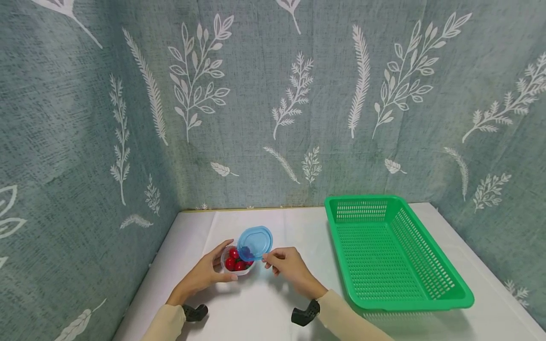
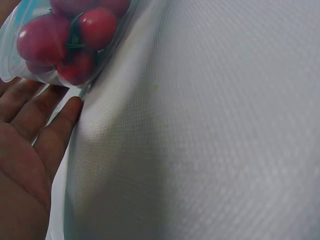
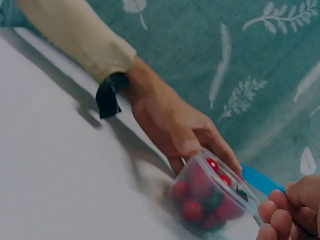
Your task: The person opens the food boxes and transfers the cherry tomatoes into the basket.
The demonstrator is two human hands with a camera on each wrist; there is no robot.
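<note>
Small red tomatoes (image 1: 230, 264) with bits of green stem fill a clear plastic container (image 1: 243, 273) on the white table, left of centre. My left hand (image 1: 204, 275) holds it from the left, thumb on the near side and fingers round the far side. A see-through blue lid (image 1: 257, 240) is tilted up over the container's right part, leaving the left part uncovered. Its right edge is pinched between thumb and fingers of my right hand (image 1: 293, 271). In the right wrist view the lid (image 3: 261, 180) shows edge-on above the container (image 3: 200, 197).
A large green plastic basket (image 1: 386, 265) with slotted walls stands on the right of the table (image 1: 256, 317). Grey-green cloth (image 1: 256, 118) with white leaf prints hangs behind and along both sides. Black bands (image 1: 305, 313) circle both wrists.
</note>
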